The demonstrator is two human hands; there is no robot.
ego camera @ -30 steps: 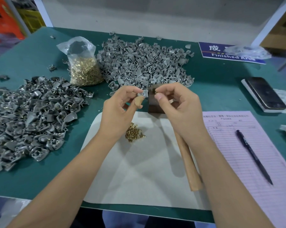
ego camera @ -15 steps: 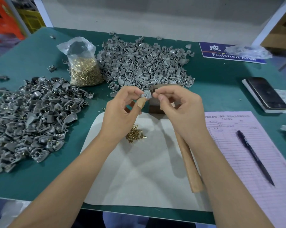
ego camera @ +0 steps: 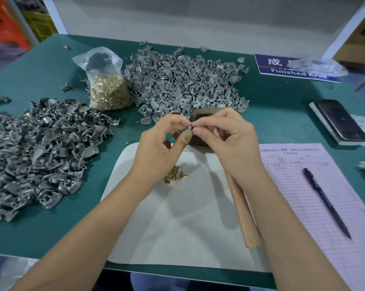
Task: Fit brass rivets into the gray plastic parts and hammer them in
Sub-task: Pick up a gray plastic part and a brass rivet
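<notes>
Head view shows both hands raised over the white mat (ego camera: 177, 227), fingertips meeting. The left hand (ego camera: 160, 152) pinches a small gray plastic part (ego camera: 189, 127) between thumb and forefinger; the right hand (ego camera: 229, 143) pinches at the same part, probably seating a brass rivet too small to make out. Loose rivets (ego camera: 174, 174) lie on the mat beneath the left wrist, and the hammer (ego camera: 243, 217) lies under the right forearm, its head near the dark block (ego camera: 200, 116). Likely risks: the tiny rivet slips from the pinch and drops among the loose ones, or sits crooked in its hole, so a hammer blow would bend it or crack the plastic.
</notes>
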